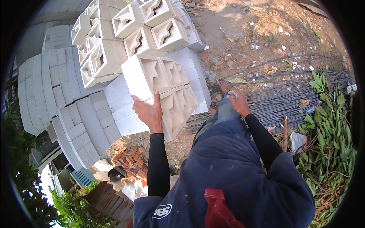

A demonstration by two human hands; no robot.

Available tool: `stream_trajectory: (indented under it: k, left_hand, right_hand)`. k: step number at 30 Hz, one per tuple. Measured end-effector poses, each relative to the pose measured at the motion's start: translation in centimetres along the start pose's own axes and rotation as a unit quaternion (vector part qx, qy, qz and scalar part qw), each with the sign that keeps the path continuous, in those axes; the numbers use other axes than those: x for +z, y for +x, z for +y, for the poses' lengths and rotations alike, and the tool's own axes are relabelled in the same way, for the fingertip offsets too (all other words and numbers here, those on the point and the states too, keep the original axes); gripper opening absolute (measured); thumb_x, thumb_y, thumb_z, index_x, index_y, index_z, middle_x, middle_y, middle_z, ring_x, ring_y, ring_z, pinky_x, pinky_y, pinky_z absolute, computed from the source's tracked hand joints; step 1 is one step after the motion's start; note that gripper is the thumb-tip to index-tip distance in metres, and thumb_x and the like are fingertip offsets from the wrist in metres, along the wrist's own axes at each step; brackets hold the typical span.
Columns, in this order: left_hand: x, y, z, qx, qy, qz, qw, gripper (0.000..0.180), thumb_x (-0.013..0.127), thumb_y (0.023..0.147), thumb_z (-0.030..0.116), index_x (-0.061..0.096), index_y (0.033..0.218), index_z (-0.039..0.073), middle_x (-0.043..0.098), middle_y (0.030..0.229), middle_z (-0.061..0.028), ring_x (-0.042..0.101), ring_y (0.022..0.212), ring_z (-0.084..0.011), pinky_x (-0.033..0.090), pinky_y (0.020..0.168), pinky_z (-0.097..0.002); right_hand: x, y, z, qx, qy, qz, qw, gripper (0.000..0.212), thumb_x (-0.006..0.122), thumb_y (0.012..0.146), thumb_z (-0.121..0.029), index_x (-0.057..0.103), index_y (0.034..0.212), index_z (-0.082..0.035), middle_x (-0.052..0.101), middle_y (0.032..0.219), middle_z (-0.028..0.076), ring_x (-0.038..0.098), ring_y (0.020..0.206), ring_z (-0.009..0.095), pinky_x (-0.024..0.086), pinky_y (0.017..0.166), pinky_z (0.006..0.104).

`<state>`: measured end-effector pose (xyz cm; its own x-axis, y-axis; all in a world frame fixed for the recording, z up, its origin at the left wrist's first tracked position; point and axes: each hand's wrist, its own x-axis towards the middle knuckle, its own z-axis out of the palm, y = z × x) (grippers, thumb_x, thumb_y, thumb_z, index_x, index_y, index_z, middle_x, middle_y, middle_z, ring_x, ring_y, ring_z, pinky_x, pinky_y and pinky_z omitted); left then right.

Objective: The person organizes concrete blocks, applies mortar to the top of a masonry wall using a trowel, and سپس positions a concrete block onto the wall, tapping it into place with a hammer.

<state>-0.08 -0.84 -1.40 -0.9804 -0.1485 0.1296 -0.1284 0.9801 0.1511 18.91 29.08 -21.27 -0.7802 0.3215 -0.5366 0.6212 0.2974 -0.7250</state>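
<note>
My left hand [149,114] grips the near edge of a cream ventilation block [173,117], thumb raised along its face and fingers over its white side. This block is part of a small group with stepped cut-outs; an adjoining block [154,74] sits directly beyond it. The group rests on pale grey solid blocks [125,121]. My right hand [238,104] is closed with curled fingers in front of my jeans, near the knee. Whether anything is in it is hidden.
More ventilation blocks [140,41] are stacked beyond. Long grey blocks [72,76] are piled at the left. Dark metal rods [262,102] lie on the ground near my feet, with leafy cut branches [327,140] at the right. Red bricks [131,163] lie lower left.
</note>
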Motion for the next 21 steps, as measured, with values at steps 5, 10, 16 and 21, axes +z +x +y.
stream_trajectory:
  k: [5,10,16,21]
  left_hand:
    - [-0.2,0.0,-0.6,0.008,-0.025,0.004,1.000,0.106,0.077,0.086,0.054,0.032,0.153,-0.015,0.049,0.134,-0.0327,0.050,0.128,-0.0443,0.046,0.104,-0.0502]
    - [-0.8,-0.2,0.2,0.007,-0.030,-0.003,1.000,0.105,0.078,0.087,0.051,0.031,0.153,-0.016,0.049,0.135,-0.0332,0.047,0.130,-0.0444,0.042,0.109,-0.0494]
    - [-1.2,-0.3,0.6,-0.005,-0.044,-0.021,0.999,0.103,0.078,0.088,0.049,0.030,0.155,-0.014,0.044,0.144,-0.0331,0.042,0.137,-0.0450,0.036,0.116,-0.0490]
    - [-1.2,-0.3,0.6,-0.004,-0.034,-0.008,0.999,0.103,0.080,0.086,0.048,0.033,0.154,-0.014,0.049,0.138,-0.0321,0.047,0.132,-0.0438,0.040,0.112,-0.0489]
  right_hand:
    - [0.6,3.0,-3.0,-0.022,0.030,-0.017,0.999,0.043,0.070,0.095,-0.035,0.071,0.125,-0.004,0.075,0.110,0.022,0.073,0.101,0.036,0.056,0.091,0.0444]
    - [1.2,5.5,-4.3,-0.063,0.055,-0.028,0.996,0.044,0.069,0.096,-0.035,0.071,0.124,-0.001,0.076,0.110,0.021,0.074,0.101,0.033,0.056,0.091,0.0417]
    - [1.2,7.6,-7.0,-0.046,0.073,-0.139,0.986,0.049,0.066,0.099,-0.037,0.066,0.130,0.000,0.076,0.111,0.021,0.075,0.103,0.030,0.056,0.092,0.0393]
    - [1.0,9.6,-9.1,-0.091,0.014,-0.187,0.978,0.050,0.067,0.097,-0.039,0.066,0.132,-0.002,0.076,0.109,0.021,0.075,0.101,0.032,0.056,0.092,0.0400]
